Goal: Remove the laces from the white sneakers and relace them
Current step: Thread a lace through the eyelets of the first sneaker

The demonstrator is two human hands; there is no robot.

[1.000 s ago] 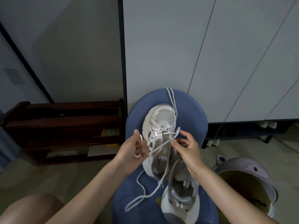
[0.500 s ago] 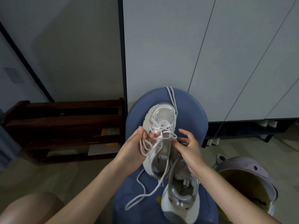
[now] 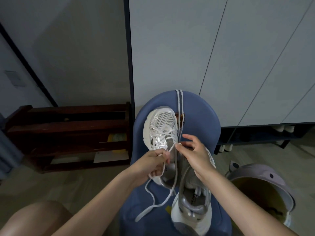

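- While two white sneakers (image 3: 161, 133) lie on a blue chair (image 3: 201, 116), the left hand (image 3: 150, 165) grips a lace (image 3: 170, 188) in curled fingers.
- The right hand (image 3: 194, 151) seems to pinch that lace at the far sneaker's eyelets, other fingers spread.
- A loose lace (image 3: 179, 106) drapes over the chair back.

A rounded blue padded chair seat (image 3: 201, 116) is carrying the shoes. A white mesh-toed sneaker (image 3: 160, 126) is lying on it with its toe pointing away, and a second white and grey sneaker (image 3: 192, 206) is sitting nearer, heel toward the camera. A loose white lace (image 3: 179, 106) is draping over the far edge, and another white lace end (image 3: 150, 208) is trailing across the near part.
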